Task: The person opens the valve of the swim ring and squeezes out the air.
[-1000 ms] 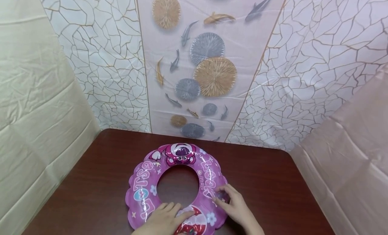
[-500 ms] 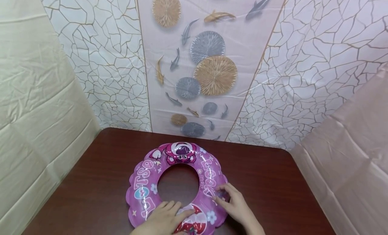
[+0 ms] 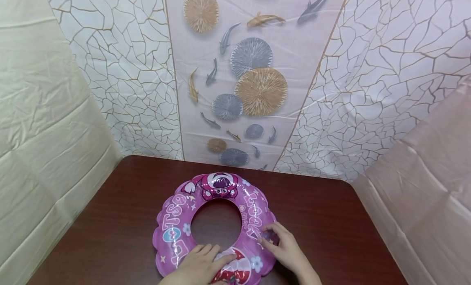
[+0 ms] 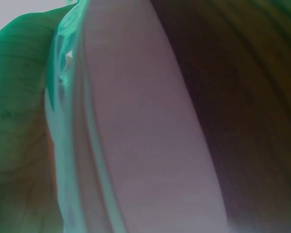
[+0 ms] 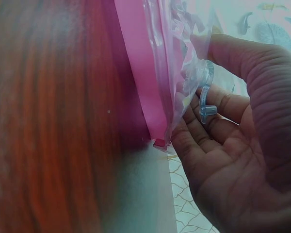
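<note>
Resting flat near the front of one brown table (image 3: 324, 219), one purple swim ring (image 3: 176, 232) is pressed by the left hand (image 3: 200, 262), fingers straight, presumably so it is kept steady. By the right hand (image 3: 287, 248), the second of two, its right side is pinched around one clear valve (image 5: 204, 94), apparently for control there; how firmly cannot be told.

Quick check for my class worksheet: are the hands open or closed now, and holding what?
Left hand: open, resting on the inflatable ring.
Right hand: closed, gripping the ring at its clear valve.
</note>
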`<state>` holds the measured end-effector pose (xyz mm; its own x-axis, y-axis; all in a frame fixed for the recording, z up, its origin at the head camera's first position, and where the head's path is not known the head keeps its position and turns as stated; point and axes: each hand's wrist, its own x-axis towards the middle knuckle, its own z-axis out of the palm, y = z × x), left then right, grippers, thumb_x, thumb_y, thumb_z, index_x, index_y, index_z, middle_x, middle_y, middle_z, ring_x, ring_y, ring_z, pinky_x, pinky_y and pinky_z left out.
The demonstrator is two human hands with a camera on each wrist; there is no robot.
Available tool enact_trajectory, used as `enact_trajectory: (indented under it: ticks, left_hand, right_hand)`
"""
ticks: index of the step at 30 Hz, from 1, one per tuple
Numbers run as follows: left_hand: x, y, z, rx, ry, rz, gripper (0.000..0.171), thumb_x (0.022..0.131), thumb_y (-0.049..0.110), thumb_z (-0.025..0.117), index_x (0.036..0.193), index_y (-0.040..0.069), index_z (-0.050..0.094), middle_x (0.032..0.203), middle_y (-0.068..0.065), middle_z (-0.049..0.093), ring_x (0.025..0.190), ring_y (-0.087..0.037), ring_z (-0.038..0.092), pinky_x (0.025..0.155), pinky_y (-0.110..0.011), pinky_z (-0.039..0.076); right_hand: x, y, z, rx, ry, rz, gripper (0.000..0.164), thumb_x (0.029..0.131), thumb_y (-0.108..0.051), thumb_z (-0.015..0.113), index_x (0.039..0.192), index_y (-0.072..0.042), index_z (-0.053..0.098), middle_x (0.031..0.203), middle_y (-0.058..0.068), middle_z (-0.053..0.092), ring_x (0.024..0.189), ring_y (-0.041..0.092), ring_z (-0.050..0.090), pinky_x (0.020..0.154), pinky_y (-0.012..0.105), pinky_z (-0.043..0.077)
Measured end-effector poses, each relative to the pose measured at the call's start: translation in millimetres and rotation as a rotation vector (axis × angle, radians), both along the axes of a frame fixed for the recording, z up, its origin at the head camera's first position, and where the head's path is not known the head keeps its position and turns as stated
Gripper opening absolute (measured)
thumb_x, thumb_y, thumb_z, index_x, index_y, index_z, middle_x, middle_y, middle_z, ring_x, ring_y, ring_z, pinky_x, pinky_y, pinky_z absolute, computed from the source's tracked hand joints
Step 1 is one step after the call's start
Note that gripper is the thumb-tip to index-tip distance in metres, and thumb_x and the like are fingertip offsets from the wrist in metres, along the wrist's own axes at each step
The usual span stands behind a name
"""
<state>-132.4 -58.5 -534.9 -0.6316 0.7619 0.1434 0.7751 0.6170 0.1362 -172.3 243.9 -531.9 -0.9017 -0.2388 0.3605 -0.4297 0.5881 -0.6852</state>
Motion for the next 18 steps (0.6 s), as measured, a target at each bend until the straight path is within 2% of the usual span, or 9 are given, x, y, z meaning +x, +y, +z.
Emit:
enact_trajectory:
  ticks: [5,14,18]
  left_hand:
    - [-0.3,0.1,-0.4,-0.001,0.012,0.001,0.063,0.097,0.071,0.035,0.148,0.036,0.045,0.113,0.005,0.055,0.102,-0.014,0.052,0.088,-0.039,0.050]
    - [0.3,-1.0,2.1,0.002,-0.036,0.000,0.062,0.097,0.070,0.037,0.149,0.037,0.044,0.113,0.006,0.054,0.102,-0.014,0.051,0.089,-0.040,0.050]
    - [-0.1,-1.0,0.9,0.004,-0.024,-0.002,0.062,0.097,0.071,0.036,0.148,0.037,0.045,0.111,0.006,0.054,0.100,-0.013,0.051,0.088,-0.039,0.050]
  right_hand:
    - [-0.2,0.2,0.1,0.005,-0.013,-0.007,0.028,0.078,-0.016,0.086,0.101,-0.013,0.071,0.096,-0.004,0.066,0.079,0.012,0.061,0.069,0.027,0.052]
    - [-0.5,0.3,0.2,0.004,-0.033,-0.012,0.028,0.079,-0.019,0.086,0.102,-0.015,0.071,0.098,-0.006,0.066,0.083,0.012,0.061,0.071,0.027,0.053]
    - [-0.3,0.2,-0.1,0.002,-0.035,-0.014,0.027,0.079,-0.019,0.086,0.102,-0.015,0.071,0.097,-0.006,0.066,0.082,0.012,0.061,0.071,0.027,0.053]
